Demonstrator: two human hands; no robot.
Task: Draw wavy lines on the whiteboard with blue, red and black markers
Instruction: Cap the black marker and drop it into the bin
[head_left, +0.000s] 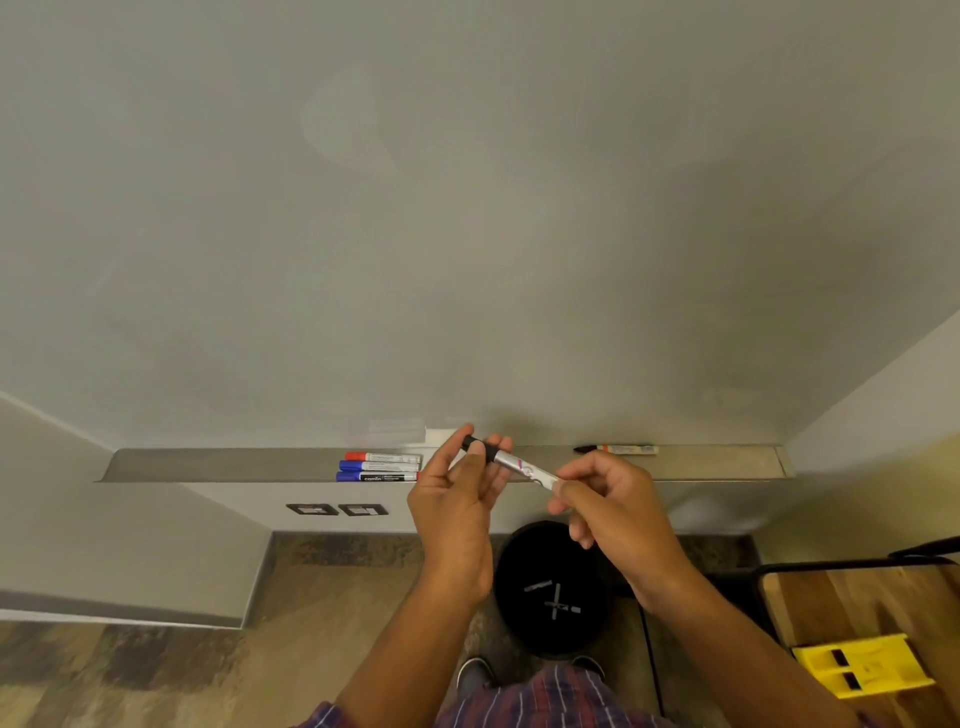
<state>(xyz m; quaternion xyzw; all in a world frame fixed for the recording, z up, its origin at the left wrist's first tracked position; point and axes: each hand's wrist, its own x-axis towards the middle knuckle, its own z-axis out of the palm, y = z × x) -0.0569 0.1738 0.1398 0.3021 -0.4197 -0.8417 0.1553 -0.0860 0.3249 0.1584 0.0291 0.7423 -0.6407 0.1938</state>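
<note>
A wide whiteboard (467, 234) fills the upper view, with no lines on it. Both hands hold a black marker (511, 462) in front of the metal ledge (218, 465). My left hand (457, 504) pinches the black cap end. My right hand (608, 499) grips the silver barrel's other end. On the ledge to the left lie a red marker (382, 457) and two blue markers (379, 466), side by side. A further marker with a black tip (618, 449) lies on the ledge to the right.
A black round bin (550, 592) with a few markers inside stands on the floor below my hands. A wooden table (872, 608) with a yellow object (862, 670) is at the lower right. Two wall sockets (337, 510) sit under the ledge.
</note>
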